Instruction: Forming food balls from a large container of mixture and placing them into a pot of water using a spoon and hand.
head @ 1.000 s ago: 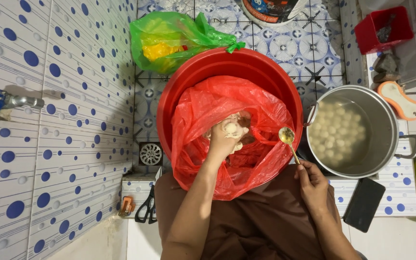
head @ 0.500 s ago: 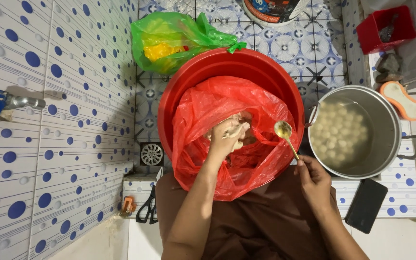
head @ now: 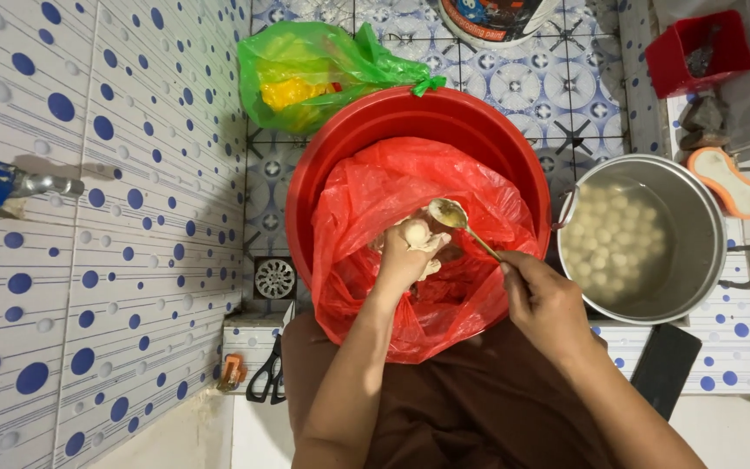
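In the middle of the frame the left hand [head: 405, 256] is squeezing pale paste so that a small ball [head: 416, 232] is bulging out above its curled fingers. The right hand [head: 542, 300] is pinching the handle of a spoon [head: 453, 217], its bowl touching the ball, placed to scoop it off. Both are working over a red bag [head: 444, 304] lining a red basin [head: 410, 113], which is catching drips. At right a metal pot [head: 705, 260] of water is holding white balls.
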